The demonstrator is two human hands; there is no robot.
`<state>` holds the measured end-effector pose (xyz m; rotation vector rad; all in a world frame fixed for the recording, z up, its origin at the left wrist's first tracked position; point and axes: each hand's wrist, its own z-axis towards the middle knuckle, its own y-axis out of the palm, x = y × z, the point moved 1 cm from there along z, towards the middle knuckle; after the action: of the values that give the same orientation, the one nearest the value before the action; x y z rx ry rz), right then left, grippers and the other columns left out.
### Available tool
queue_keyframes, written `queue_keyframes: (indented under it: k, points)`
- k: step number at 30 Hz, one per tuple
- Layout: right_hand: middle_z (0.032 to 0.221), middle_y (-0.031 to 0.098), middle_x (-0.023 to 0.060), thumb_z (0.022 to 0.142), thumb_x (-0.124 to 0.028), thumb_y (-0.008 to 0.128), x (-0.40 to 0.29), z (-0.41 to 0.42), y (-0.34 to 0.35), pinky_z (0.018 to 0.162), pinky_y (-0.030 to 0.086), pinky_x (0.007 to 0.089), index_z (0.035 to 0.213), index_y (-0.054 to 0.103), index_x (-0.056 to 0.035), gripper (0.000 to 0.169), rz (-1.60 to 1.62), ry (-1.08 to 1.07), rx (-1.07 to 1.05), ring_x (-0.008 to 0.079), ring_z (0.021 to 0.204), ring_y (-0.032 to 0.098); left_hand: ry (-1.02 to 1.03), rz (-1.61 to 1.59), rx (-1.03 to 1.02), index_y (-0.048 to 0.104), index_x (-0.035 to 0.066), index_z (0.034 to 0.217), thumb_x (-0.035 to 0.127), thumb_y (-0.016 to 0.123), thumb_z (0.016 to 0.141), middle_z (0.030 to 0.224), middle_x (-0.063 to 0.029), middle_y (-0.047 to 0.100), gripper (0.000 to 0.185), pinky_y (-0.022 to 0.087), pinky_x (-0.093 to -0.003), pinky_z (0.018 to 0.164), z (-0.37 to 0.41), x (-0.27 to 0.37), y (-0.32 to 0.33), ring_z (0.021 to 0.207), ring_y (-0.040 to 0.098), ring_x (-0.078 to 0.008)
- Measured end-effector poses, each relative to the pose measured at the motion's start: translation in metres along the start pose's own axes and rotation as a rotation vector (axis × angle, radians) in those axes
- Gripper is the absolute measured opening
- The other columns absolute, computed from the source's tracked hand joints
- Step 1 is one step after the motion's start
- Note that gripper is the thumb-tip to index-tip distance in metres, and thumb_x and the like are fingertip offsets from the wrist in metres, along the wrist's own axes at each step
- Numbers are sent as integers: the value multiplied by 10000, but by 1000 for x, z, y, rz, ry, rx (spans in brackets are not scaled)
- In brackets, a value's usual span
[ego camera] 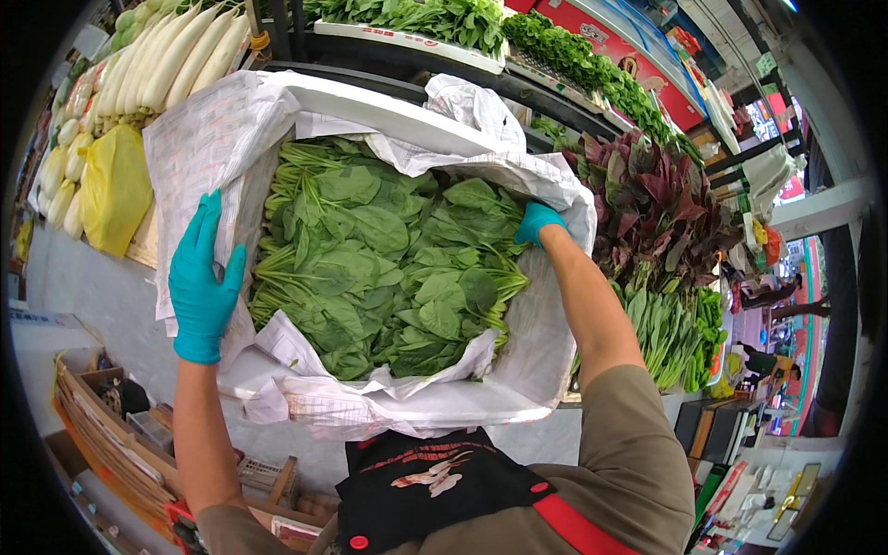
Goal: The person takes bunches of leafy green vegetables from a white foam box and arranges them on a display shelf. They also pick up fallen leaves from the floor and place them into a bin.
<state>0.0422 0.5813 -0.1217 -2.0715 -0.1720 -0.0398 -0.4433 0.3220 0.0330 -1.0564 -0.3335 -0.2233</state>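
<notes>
A white foam box [485,409] lined with printed paper stands before me, filled with bunches of leafy greens [388,263] that look like spinach, stems towards the left and right sides. My left hand [201,284], in a teal glove, rests against the lining paper [222,146] at the box's left side, fingers extended and thumb apart. My right hand [539,223], gloved alike, reaches inside the right wall, beside the stems and under the folded paper; its fingers are mostly hidden, so its grip cannot be made out.
White radishes [180,62] and a yellow plastic bag [116,191] lie at the upper left. Trays of greens [416,24] line the rack behind the box. Red-purple leafy vegetables [652,201] are on the right. Cardboard [111,444] stands at the lower left. People are in the distance on the right.
</notes>
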Motion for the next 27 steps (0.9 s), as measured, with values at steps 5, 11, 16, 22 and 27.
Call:
queue_keyframes:
  k: [5,11,16,22,27]
  points:
    - [1233,573,210,565,-325,822,-4,-7,-5,931,483,412,1169,600,-49,700,-110,-84,59,336,1110,574,90,28,62,426,103,1404,92,667,791,1386,-177,469,659,486,-348,782,-2,-6,3,856,615,-300]
    - [1125,608,208,611,-296,794,-1,-18,10,837,510,448,1147,534,-54,644,-87,-128,159,374,1008,609,-22,3,10,427,119,1409,96,652,814,1383,-135,491,636,478,-294,753,-3,-7,1,764,571,-217]
    - [1050,623,191,668,-213,741,0,-15,32,773,516,459,1121,519,-51,530,-156,-146,304,367,940,629,45,40,38,434,119,1404,94,655,812,1384,-124,495,632,479,-296,723,-2,-7,2,661,533,-200]
    - [1056,632,186,705,-141,689,-2,-19,20,778,524,441,1073,566,-57,397,-212,-263,337,358,933,638,-60,-28,-5,441,110,1396,115,656,817,1388,-122,487,617,477,-332,843,-4,-4,2,855,615,-264]
    - [1091,632,193,608,-297,804,-11,-22,3,835,515,428,1104,570,-58,598,-191,-167,215,346,990,622,-23,7,20,431,113,1402,123,653,824,1389,-113,487,619,477,-336,843,-6,-10,4,855,613,-267]
